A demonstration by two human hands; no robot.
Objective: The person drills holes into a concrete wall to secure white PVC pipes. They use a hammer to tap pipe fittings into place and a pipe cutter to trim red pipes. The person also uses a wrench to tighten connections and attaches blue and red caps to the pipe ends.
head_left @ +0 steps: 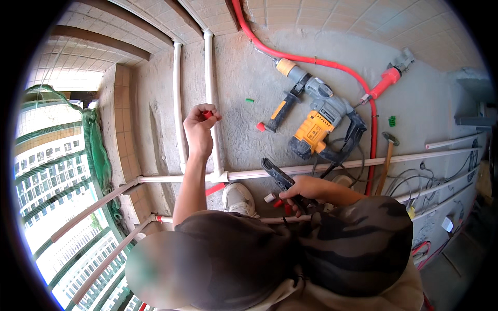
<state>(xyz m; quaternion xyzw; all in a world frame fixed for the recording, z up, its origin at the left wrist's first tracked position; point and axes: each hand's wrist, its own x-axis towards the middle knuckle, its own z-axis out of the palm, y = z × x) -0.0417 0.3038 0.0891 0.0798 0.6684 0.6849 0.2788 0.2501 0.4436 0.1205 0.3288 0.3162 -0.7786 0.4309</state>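
My left hand point(199, 127) is raised against an upright white pipe point(210, 93) on the concrete floor and pinches a small red clip point(207, 114) between thumb and fingers. My right hand point(303, 191) is closer to my body and grips a black plier-like cutter point(276, 175), whose jaws point up and left over a long white pipe point(332, 167). Small red and white pieces point(277, 201) sit just under that hand. A camouflage-patterned garment hides the lower part of both arms.
A yellow and grey rotary hammer point(317, 120) lies on the floor beside a red conduit point(332, 65). A wooden-handled hammer point(386, 155), a green piece point(392, 121), loose cables point(415, 181) and a white shoe point(238, 199) are nearby. A railing point(93, 207) with green netting stands at left.
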